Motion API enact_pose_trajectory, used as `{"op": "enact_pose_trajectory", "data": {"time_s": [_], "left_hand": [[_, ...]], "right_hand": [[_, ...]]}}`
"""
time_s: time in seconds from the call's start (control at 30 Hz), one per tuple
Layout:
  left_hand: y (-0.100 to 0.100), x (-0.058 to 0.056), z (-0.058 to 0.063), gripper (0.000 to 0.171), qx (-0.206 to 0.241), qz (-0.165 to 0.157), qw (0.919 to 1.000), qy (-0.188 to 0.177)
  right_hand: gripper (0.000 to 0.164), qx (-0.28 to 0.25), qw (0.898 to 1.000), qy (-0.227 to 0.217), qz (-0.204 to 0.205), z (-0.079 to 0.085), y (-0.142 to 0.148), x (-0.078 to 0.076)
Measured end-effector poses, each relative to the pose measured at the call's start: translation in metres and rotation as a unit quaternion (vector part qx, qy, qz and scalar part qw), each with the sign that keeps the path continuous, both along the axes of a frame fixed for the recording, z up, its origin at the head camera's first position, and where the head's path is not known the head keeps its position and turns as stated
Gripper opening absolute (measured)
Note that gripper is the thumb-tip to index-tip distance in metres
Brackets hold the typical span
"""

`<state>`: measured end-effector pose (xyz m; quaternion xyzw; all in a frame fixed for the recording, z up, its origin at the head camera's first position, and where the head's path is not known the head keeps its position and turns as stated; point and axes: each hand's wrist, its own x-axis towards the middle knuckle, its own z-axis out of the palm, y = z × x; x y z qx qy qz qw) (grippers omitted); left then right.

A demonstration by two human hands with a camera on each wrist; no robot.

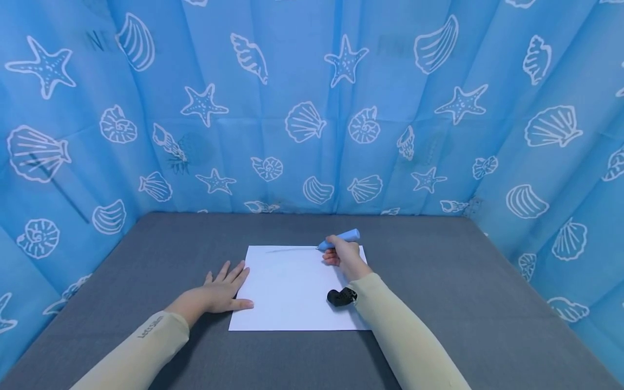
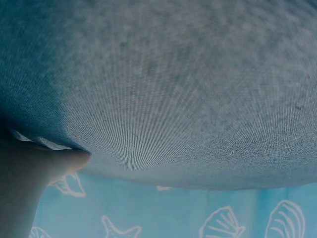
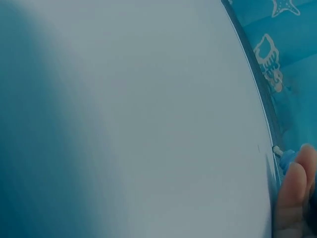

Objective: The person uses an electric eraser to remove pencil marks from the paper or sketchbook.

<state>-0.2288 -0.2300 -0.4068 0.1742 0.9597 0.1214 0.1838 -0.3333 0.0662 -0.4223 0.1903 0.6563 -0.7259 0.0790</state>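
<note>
A white sheet of paper [image 1: 287,292] lies flat on the grey table. My right hand [image 1: 347,259] pinches a thick blue marker [image 1: 348,235] over the sheet's upper right part. Its tip meets the paper close to the far edge, where a faint thin line [image 1: 292,249] runs to the left. In the right wrist view, fingertips [image 3: 293,186] surround the blue marker's front end [image 3: 287,159]; the rest is cut off. My left hand [image 1: 219,291] lies with spread fingers at the sheet's left edge, the thumb on the paper. Only part of that hand [image 2: 29,171] shows in the left wrist view.
Grey cloth covers the table [image 1: 439,281] around the sheet. A blue curtain [image 1: 273,146] with white shells and starfish stands behind and along both sides. A small black wrist camera [image 1: 341,297] sticks out from the right sleeve above the paper.
</note>
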Motion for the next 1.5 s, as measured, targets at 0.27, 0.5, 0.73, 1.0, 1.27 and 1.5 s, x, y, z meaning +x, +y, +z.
{"op": "enact_pose_trajectory", "data": {"time_s": [0.27, 0.5, 0.73, 1.0, 1.27, 1.5], "left_hand": [[-0.001, -0.002, -0.001, 0.096, 0.002, 0.001, 1.0000, -0.002], [0.000, -0.001, 0.000, 0.096, -0.001, -0.001, 1.0000, -0.003], [-0.003, -0.005, -0.007, 0.103, 0.001, 0.001, 0.9999, -0.010], [-0.008, -0.012, -0.022, 0.106, 0.003, 0.006, 0.9999, 0.015], [-0.008, -0.012, -0.022, 0.106, 0.008, 0.006, 0.9998, 0.018], [-0.004, -0.006, -0.012, 0.105, 0.000, 0.005, 1.0000, 0.001]], "right_hand": [[0.017, -0.004, 1.000, 0.007, -0.022, 0.000, -0.004, 0.001], [0.017, -0.003, 1.000, 0.008, -0.001, 0.002, -0.003, 0.001], [0.018, -0.001, 1.000, -0.011, 0.001, 0.003, -0.002, 0.000], [0.019, 0.001, 0.999, -0.022, -0.026, 0.005, -0.004, 0.000], [0.019, -0.001, 0.999, -0.022, -0.025, 0.005, -0.004, 0.000], [0.019, -0.004, 0.999, -0.029, -0.029, 0.005, -0.003, 0.000]]}}
